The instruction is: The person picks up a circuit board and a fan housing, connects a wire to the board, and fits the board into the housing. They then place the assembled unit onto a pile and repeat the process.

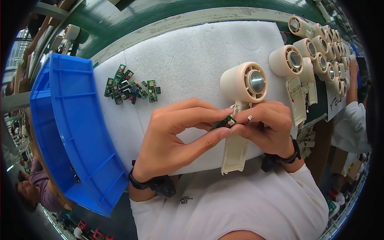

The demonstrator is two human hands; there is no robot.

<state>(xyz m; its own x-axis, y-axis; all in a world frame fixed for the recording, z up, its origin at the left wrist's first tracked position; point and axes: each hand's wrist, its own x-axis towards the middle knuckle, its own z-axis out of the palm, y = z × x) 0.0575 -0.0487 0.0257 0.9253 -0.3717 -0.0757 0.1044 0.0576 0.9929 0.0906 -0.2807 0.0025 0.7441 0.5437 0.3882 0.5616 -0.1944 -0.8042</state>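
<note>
A cream handheld fan lies before me, its round head with a silver centre facing right and its open handle shell pointing toward my body. Over the shell, my left hand pinches a small green circuit board between thumb and forefinger. My right hand is closed beside it, fingertips close to the board's end. From its fingers sticks a small white connector on a thin wire. The right fingers partly hide the wire and the top of the handle.
A white foam sheet covers the bench. On it lies a pile of green circuit boards. A blue bin stands at the left. Several cream fans crowd the right side, near another person's arm.
</note>
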